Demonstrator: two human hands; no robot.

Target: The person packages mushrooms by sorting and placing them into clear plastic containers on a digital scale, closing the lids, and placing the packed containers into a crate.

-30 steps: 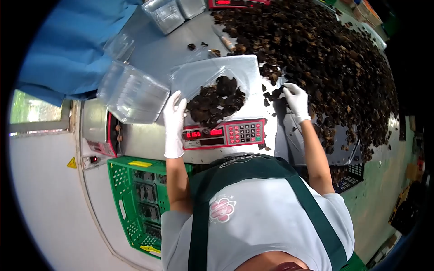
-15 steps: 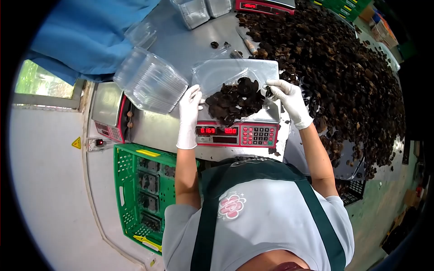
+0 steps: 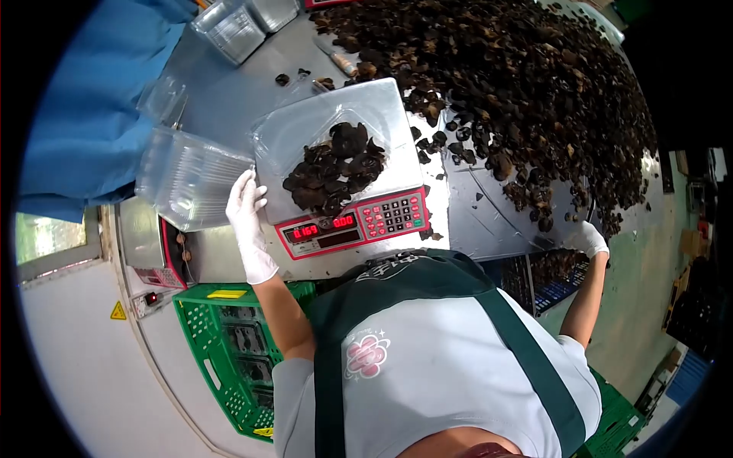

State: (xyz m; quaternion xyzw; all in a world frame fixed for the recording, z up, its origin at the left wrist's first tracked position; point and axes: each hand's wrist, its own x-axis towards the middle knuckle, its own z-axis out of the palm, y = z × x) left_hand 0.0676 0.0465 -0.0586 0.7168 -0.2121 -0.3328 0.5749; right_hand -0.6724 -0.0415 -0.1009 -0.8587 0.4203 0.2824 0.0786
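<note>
My left hand (image 3: 248,221), in a white glove, is at the left edge of a red-framed digital scale (image 3: 363,231), beside a stack of clear plastic trays (image 3: 195,179). Its fingers are stretched out with nothing visible in them. On the scale pan, a clear tray (image 3: 267,145) holds a heap of dark wood ear mushrooms (image 3: 336,168). The display reads 0.169. My right hand (image 3: 589,240), also gloved, is far to the right at the table's front edge, near the lower end of the big mushroom pile (image 3: 504,91). Its fingertips are too small and blurred to make out.
More clear containers (image 3: 233,34) stand at the back left, and a knife (image 3: 340,61) lies behind the scale. A second scale (image 3: 156,237) is at the left. Below it, a green crate (image 3: 221,366) holds several packed trays. A dark crate (image 3: 534,282) sits under the table's right edge.
My right hand has left the tray on the scale and moved far right to the table's edge. My left hand stays beside the scale. The whole view has turned to the right.
</note>
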